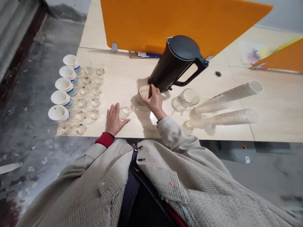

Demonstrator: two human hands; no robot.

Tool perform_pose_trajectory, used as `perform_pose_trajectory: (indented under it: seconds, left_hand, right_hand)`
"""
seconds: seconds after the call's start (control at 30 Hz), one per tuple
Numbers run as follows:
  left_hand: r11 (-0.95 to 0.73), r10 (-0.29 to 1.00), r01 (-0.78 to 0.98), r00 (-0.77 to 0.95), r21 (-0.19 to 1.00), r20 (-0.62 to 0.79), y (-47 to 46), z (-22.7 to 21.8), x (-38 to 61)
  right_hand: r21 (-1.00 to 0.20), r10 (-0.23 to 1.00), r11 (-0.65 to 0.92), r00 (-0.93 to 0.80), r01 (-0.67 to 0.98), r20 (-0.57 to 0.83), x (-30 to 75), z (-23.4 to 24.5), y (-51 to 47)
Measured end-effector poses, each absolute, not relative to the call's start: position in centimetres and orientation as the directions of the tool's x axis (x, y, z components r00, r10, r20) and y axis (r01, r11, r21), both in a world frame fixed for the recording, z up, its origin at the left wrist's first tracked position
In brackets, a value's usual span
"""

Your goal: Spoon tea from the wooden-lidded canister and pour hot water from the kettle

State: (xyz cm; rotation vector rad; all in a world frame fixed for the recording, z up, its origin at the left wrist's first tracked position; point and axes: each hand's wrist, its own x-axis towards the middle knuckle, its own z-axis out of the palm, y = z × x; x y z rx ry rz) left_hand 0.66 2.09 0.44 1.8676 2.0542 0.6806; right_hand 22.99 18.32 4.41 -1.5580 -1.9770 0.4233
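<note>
My left hand [115,120] rests at the table's front edge, fingers stretched and thumb spread, beside a small clear cup [125,111]. My right hand [154,101] reaches over a small round container [140,97], its fingertips pinched together at the rim. What they hold, if anything, is hidden. Just behind stands a black electric kettle [172,66], handle to the right. Right of my right hand is a clear glass mug [186,99]. On the left, a column of white paper cups [64,85] stands alongside rows of clear cups [83,98] with small dark bits in several of them.
Two long stacks of nested cups, one whitish [237,92] and one clear [231,117], lie on the right. An orange divider panel [145,23] rises behind the kettle. Pens [152,55] lie at its foot. A round cable hole [217,74] is in the tabletop.
</note>
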Motion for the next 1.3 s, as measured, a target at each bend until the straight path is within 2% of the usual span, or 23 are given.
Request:
perform_pose_trajectory:
  seconds: [0.23, 0.47, 0.67, 0.83, 1.07, 1.3]
  left_hand:
    - [0.083, 0.971, 0.784, -0.203, 0.615, 0.128, 5.4, 0.3, 1.6]
    - [0.121, 0.965, 0.785, -0.235, 0.607, 0.112, 6.5, 0.0, 2.1]
    - [0.028, 0.968, 0.752, -0.184, 0.659, 0.169, 4.2, 0.3, 0.9]
    - [-0.046, 0.955, 0.763, -0.156, 0.645, 0.253, -1.1, 0.7, -0.2]
    - [-0.218, 0.971, 0.726, 0.091, 0.652, 0.222, -3.6, 0.3, 0.3]
    - [-0.155, 0.98, 0.71, 0.023, 0.687, 0.198, -3.5, -0.7, 1.0]
  right_hand:
    - [-0.558, 0.949, 0.265, -0.111, 0.787, 0.294, 25.3, 3.7, 17.9]
    - [-0.599, 0.957, 0.242, -0.087, 0.764, 0.276, 25.1, 3.7, 17.9]
    - [-0.598, 0.948, 0.249, -0.065, 0.762, 0.311, 26.3, 3.9, 16.2]
    - [-0.566, 0.921, 0.371, -0.214, 0.737, 0.325, 27.9, 4.8, 10.1]
    - [-0.562, 0.853, 0.508, -0.469, 0.652, 0.226, 24.4, 5.8, 3.6]
    - [-0.525, 0.826, 0.534, -0.543, 0.663, 0.154, 20.8, 6.5, 2.8]
